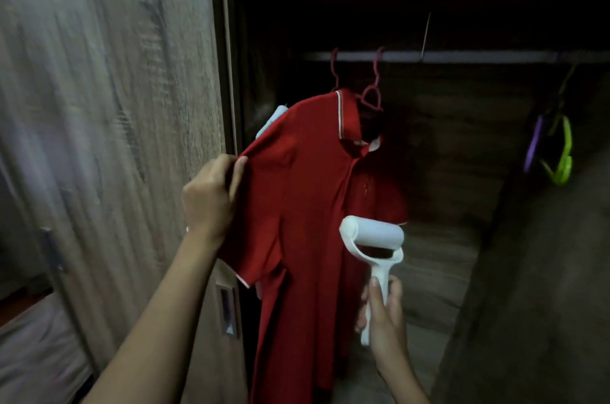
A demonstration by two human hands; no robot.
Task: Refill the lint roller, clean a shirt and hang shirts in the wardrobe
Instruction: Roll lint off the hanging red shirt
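Step in hand looks like the cleaning pass. The red polo shirt hangs on a pink hanger off the wardrobe rail, up and ahead of both grips. Left grip has thumb and fingers pinched on the shirt's shoulder seam at the sleeve top, drawing the fabric out toward the wardrobe door on its outer side. Right grip is wrapped round the white handle of the lint roller, thumb laid up the front. The roller head sits just above that grip at the shirt's lower chest edge; can't tell if it is on the cloth or just off it. The left pinch is the tensioner, so pull the panel flat between pinch and collar. Roll straight strokes down and away from the pinch, and skip the placket, where buttons would likely snag the sheet. Use light pressure: the hook looks free on the rail, so a hard push would swing the shirt back into the wardrobe. Re-pinch at the hem or the far sleeve when the roller moves to that side. The risk is over-pulling, which could slip the shoulder off the hanger. Something pale blue shows behind the shoulder just above the left grip; can't identify it. Green and purple hangers hang well out beyond the right grip, clear of the stroke.
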